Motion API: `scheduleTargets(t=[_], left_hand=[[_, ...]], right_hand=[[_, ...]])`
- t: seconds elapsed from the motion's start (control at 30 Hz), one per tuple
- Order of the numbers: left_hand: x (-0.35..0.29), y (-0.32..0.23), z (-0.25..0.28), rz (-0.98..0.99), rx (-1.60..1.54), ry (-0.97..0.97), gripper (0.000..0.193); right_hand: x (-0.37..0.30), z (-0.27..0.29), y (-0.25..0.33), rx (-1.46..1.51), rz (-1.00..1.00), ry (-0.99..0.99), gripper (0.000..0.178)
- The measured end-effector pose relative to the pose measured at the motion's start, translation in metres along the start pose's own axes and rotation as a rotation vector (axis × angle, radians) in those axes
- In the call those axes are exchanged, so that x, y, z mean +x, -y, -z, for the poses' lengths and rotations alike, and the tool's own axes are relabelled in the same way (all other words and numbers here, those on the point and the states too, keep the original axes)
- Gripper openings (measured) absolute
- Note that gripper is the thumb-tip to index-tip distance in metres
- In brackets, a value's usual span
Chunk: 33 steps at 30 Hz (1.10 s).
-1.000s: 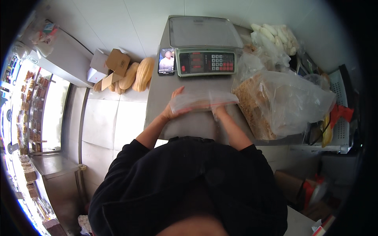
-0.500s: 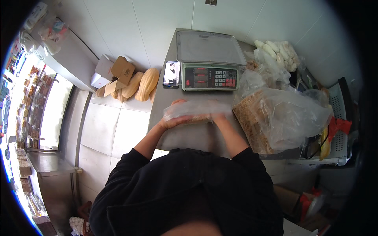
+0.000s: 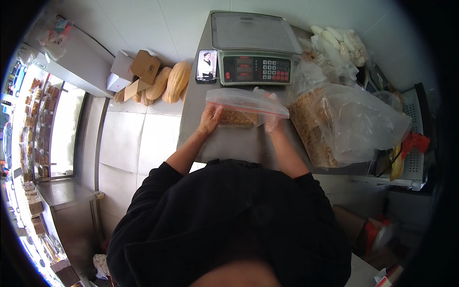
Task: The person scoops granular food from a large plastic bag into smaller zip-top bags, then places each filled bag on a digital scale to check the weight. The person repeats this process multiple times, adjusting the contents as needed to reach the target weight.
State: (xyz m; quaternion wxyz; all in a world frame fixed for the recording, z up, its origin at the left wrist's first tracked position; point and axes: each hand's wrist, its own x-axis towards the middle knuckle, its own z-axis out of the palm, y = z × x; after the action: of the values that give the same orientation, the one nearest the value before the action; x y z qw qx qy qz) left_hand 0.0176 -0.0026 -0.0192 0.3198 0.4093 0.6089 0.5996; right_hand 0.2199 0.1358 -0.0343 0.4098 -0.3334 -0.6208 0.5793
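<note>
Now clear zip bag [image 3: 246,106], red-lined seal, brown crumbly contents

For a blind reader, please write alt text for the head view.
Both hands, left hand and right hand, hold a clear zip bag of brown crumbly food over a grey counter. Behind it stands an electronic scale; a big plastic bag lies right.

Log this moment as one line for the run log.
left hand: holds zip bag | right hand: holds same bag | contents: brown crumbly food | ahead: scale | right: large clear bag
</note>
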Motion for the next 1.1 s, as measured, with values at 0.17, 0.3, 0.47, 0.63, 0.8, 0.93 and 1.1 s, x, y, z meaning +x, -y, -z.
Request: scheduleTargets(t=[0.17,0.3,0.47,0.63,0.8,0.93,1.1], left_hand=[[0.004,-0.042,0.023,-0.431,0.202,-0.012,0.044],[0.012,-0.072,0.029,-0.483,0.146,0.132,0.035],[0.019,-0.094,0.026,-0.35,0.029,0.043,0.015],[0.015,-0.096,0.027,-0.367,-0.013,0.117,0.015],[0.019,-0.104,0.026,-0.305,-0.128,0.144,0.015],[0.016,-0.128,0.028,-0.419,-0.09,0.118,0.024],[0.023,-0.164,0.044,-0.768,0.6,0.388,0.027]], right_hand=[[-0.03,0.034,0.081,-0.001,0.191,0.129,0.056],[-0.037,0.022,0.117,-0.62,0.478,0.135,0.031],[-0.014,0.02,0.118,-0.303,0.474,0.044,0.024],[-0.014,0.03,0.121,-0.314,0.391,0.086,0.025],[-0.013,0.037,0.121,-0.417,0.4,0.091,0.026],[-0.018,0.044,0.122,-0.325,0.285,0.076,0.034],[-0.018,0.044,0.141,-0.248,0.399,0.084,0.059]])
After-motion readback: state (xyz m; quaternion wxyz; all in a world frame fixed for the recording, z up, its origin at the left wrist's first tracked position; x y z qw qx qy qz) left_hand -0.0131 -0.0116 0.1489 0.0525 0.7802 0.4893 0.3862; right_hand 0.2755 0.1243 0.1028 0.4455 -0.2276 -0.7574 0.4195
